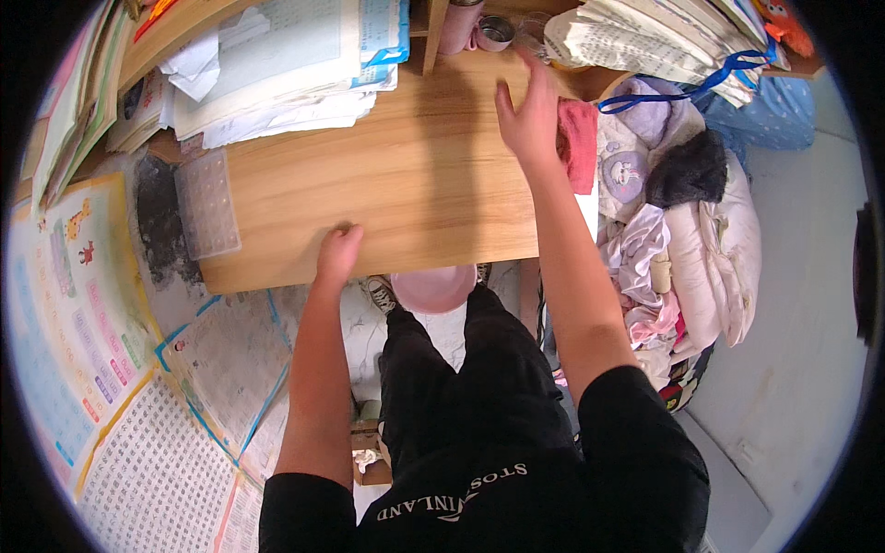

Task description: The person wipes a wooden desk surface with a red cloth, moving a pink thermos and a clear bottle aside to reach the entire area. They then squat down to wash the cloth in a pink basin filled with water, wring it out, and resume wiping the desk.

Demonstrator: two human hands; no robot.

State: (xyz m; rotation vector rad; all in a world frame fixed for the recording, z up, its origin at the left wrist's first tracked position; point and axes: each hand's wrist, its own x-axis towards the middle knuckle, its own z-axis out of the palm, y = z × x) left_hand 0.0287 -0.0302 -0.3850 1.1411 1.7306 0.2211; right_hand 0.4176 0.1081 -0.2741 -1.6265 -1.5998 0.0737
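My left hand (339, 250) rests near the front edge of the wooden desktop (346, 186), its fingers curled in; nothing shows in it. Over the right end of the desktop reaches my right hand (531, 121), thumb and fingers apart and holding nothing. A red folded cloth (579, 148) lies just right of that wrist, partly behind it. Beyond the fingertips, at the back, stand a pink bottle (460, 27), a small metal-lined cup (496, 32) and a clear container (532, 31). Whether my right hand touches the desktop, I cannot tell.
Stacked papers and books (276, 76) fill the back left. A clear plastic tray (209, 204) lies at the left end. Clothes and bedding (664, 228) are heaped on the right, under tied papers (657, 41). A pink basin (434, 289) sits below, between my feet.
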